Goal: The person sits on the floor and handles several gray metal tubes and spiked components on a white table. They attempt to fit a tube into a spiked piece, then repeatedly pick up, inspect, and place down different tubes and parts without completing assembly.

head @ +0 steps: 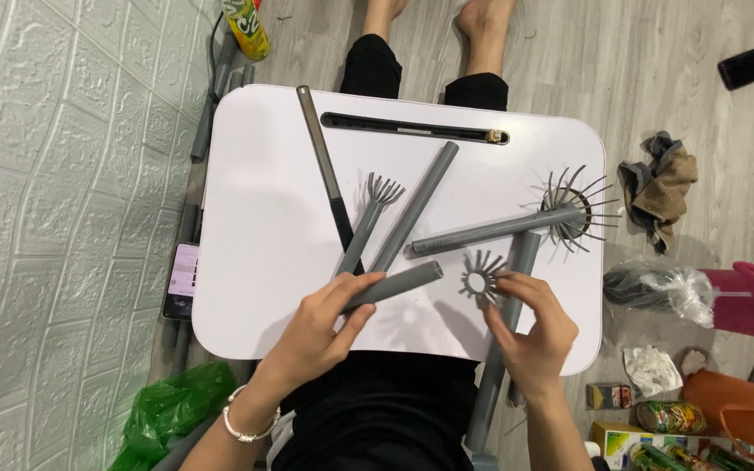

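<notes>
Your left hand (320, 327) is wrapped around a short grey tube (394, 285), held near its lower end, free end angled up and right over the white lap table (255, 262); your right hand (530, 327) pinches a small grey spoked ring (480, 279) at its right edge, fingers narrow, ring face-up and just clear of the tube's open end; the two parts are near, not touching.

Risks as I read them: the ring's prongs look thin and splay outward; squeezing at the rim could bend one; the pinch covers only one side, so the ring may tip when it meets the tube mouth; the tube is gripped far from its working end, so that tip can wander and miss the ring's hole.

Clutter: a pronged grey rod (368, 222) and a longer grey tube (416, 205) lie just above your left knuckles, touching or crossing a flat metal bar (325, 166); a nudge would roll them; a second long tube with a big wire spoke wheel (573, 214) sits just above your right hand; those wires can snag fingers; another tube (503, 340) runs off the table edge under your right hand; can't tell whether it's resting or propped.
</notes>
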